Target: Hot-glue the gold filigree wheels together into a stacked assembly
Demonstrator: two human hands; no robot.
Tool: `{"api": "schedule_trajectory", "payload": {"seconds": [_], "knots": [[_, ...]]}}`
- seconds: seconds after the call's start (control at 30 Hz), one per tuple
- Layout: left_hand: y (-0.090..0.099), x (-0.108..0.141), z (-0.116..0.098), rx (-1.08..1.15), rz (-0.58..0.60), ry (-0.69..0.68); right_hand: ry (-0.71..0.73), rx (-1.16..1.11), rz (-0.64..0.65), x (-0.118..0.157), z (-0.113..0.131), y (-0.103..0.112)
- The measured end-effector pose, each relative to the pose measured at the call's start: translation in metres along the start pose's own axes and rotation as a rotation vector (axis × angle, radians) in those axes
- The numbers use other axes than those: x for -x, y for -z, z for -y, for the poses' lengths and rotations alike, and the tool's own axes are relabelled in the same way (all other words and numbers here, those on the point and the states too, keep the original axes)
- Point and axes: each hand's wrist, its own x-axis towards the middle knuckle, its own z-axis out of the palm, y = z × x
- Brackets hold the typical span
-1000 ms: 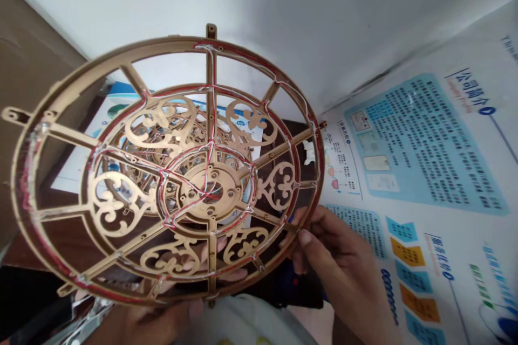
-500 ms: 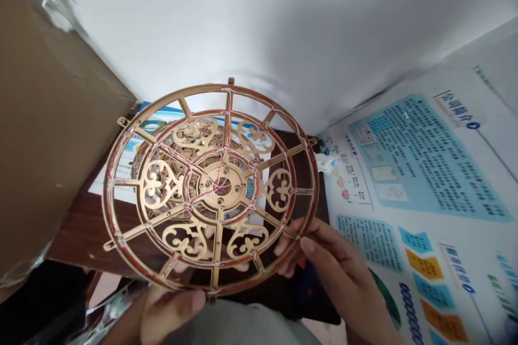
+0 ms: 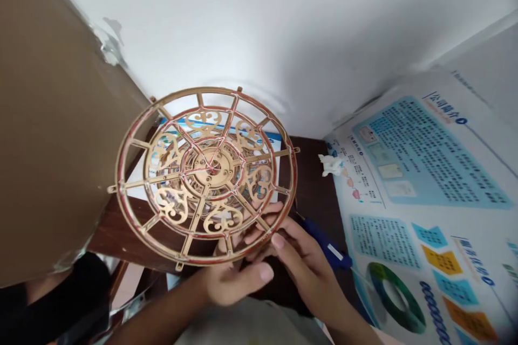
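Note:
A round gold-coloured openwork frame [image 3: 216, 175], with spokes, scroll ornaments and red and whitish wires along its rings, is held tilted over the table. My right hand [image 3: 309, 264] pinches its lower right rim, thumb on top and fingers below. Under the near edge is my left hand [image 3: 234, 280], its fingers reaching beneath the frame, partly hidden, and its thumb off the rim. Wires meet at the hub's central hole. Beneath, more gold-coloured openwork pieces lie on a printed sheet [image 3: 140, 178], mostly covered by the frame.
A blue-handled tool [image 3: 326, 242], apparently a soldering iron, lies right of my hands on the dark table [image 3: 319, 194]. Near the wall stands a small crumpled-looking white object [image 3: 331, 165]. Printed posters [image 3: 437, 167] cover the right side; a brown panel [image 3: 48, 118] borders the left.
The frame has turned clockwise and moved slightly away from me, tilting flatter. My left hand has moved right, close to my right hand, and its thumb has come off the rim.

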Motion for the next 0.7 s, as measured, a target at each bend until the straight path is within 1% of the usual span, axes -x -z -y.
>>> {"api": "schedule_trajectory", "payload": {"seconds": [0.07, 0.1, 0.17, 0.2, 0.23, 0.27, 0.3, 0.33, 0.37, 0.43, 0.47, 0.53, 0.57, 0.63, 0.7], "knots": [[0.001, -0.006, -0.009, -0.067, 0.095, -0.079, 0.028, 0.096, -0.007, -0.001, 0.004, 0.004], [0.002, -0.009, -0.014, -0.114, 0.095, -0.13, 0.04, 0.133, 0.0, -0.001, 0.006, 0.009], [0.005, -0.013, -0.021, -0.203, 0.047, -0.176, 0.082, 0.22, -0.003, 0.004, 0.007, 0.024], [0.006, -0.015, -0.021, -0.23, -0.003, -0.172, 0.113, 0.282, -0.032, 0.009, 0.004, 0.034], [0.007, -0.015, -0.019, -0.24, -0.042, -0.151, 0.156, 0.356, -0.101, 0.015, 0.0, 0.044], [0.007, -0.015, -0.014, -0.217, -0.081, -0.135, 0.188, 0.434, -0.208, 0.021, -0.006, 0.054], [0.007, -0.015, -0.007, -0.159, -0.121, -0.128, 0.197, 0.491, -0.328, 0.028, -0.013, 0.062], [0.006, -0.013, 0.001, -0.059, -0.093, -0.113, 0.176, 0.528, -0.423, 0.034, -0.022, 0.068], [0.006, -0.011, 0.011, 0.073, -0.112, -0.124, 0.136, 0.554, -0.463, 0.038, -0.03, 0.072], [0.006, -0.006, 0.029, 0.259, -0.049, -0.057, 0.073, 0.558, -0.487, 0.044, -0.045, 0.073], [0.007, -0.003, 0.035, 0.304, -0.024, -0.049, 0.054, 0.544, -0.481, 0.044, -0.049, 0.071], [0.009, 0.003, 0.042, 0.347, 0.02, -0.051, 0.042, 0.516, -0.471, 0.042, -0.051, 0.065], [0.011, 0.006, 0.042, 0.364, 0.024, -0.057, 0.041, 0.514, -0.46, 0.041, -0.049, 0.063], [0.012, 0.009, 0.039, 0.414, -0.009, -0.067, 0.033, 0.552, -0.453, 0.04, -0.041, 0.063], [0.012, 0.009, 0.033, 0.502, -0.078, -0.068, 0.024, 0.61, -0.5, 0.046, -0.034, 0.07]]}}
